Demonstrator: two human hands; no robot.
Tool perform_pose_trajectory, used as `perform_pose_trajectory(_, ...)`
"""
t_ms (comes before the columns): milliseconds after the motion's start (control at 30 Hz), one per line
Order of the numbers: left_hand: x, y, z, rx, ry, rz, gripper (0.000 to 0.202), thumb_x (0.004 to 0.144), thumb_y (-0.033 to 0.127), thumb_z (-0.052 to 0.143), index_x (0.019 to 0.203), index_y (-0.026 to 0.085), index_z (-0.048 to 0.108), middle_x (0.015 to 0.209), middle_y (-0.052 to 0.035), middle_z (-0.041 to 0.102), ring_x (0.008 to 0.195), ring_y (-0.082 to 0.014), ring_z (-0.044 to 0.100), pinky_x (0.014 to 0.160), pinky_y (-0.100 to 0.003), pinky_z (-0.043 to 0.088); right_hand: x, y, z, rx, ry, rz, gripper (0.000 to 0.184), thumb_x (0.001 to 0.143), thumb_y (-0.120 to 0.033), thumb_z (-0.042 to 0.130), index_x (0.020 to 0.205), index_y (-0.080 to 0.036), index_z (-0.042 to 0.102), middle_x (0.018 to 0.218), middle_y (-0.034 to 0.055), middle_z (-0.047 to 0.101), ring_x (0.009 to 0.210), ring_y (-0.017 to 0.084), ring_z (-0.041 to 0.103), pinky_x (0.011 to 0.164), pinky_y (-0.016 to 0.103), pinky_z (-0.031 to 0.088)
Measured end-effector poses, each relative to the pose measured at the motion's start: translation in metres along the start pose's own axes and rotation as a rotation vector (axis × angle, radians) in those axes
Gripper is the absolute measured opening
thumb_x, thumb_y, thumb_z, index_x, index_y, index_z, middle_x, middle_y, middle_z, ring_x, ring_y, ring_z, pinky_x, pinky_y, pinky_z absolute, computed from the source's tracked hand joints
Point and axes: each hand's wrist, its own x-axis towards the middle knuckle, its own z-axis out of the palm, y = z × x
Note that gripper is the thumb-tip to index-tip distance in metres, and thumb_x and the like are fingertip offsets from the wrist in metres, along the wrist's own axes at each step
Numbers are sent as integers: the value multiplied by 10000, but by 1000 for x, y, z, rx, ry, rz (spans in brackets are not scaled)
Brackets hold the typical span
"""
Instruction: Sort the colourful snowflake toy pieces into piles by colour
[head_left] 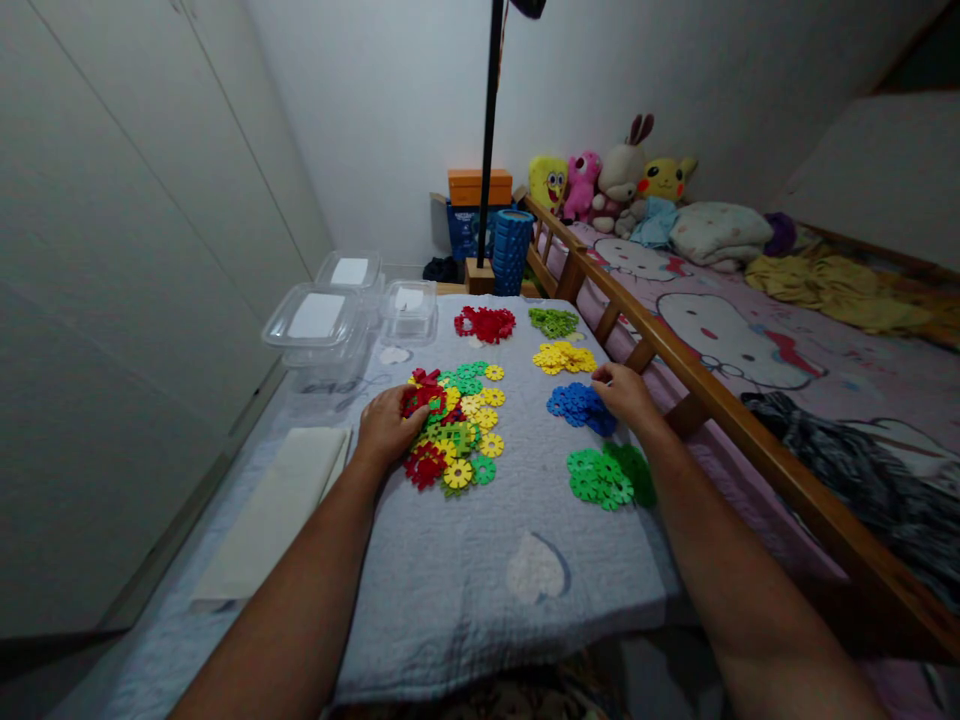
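A mixed pile of red, yellow and green snowflake-shaped plastic discs (450, 430) lies mid-table. My left hand (390, 422) rests at its left edge, thumb and fingers apart over the red discs. On the right, my right hand (624, 390) has its fingers curled together between the yellow discs (562, 358) and the blue discs (576, 402); whether a disc is in them I cannot make out. Nearer to me sit green discs (602, 478), partly beside my right forearm. Farther back are a red heap (486, 324) and a light green heap (553, 321).
Clear lidded plastic boxes (315, 318) and a smaller clear box (409, 308) stand at the back left. A folded cream cloth (277, 505) lies on the left. A wooden bed rail (675, 375) borders the right side. Behind the table rises a black pole (489, 140).
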Motion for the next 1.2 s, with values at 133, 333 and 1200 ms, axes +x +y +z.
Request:
perform_pose_trajectory(133,1,-1,1,7,-1,-6,499,865,450,559,1275,176,639,1312,-130,681,1224,-305,617,1069,-441,454,3,-51,16,-3,-130,-151,119,838,-162,616,894,-161,720,920,60,734,831,165,635,769,250,448)
perform_pose_trajectory(333,1,-2,2,12,10,-1,471,866,445,563,1256,193,642,1297,-120,691,1214,-296,623,1059,-433,460,15,-111,65,-33,-295,-288,201,869,-137,591,1011,-162,732,1048,86,731,968,188,638,870,262,457)
perform_pose_trajectory(1200,1,-1,2,-14,5,-3,468,857,449,567,1253,209,636,1305,-113,685,1216,-287,615,1069,-428,450,66,-84,86,233,-16,60,135,746,-196,626,880,-196,639,812,-4,653,784,153,594,720,242,465)
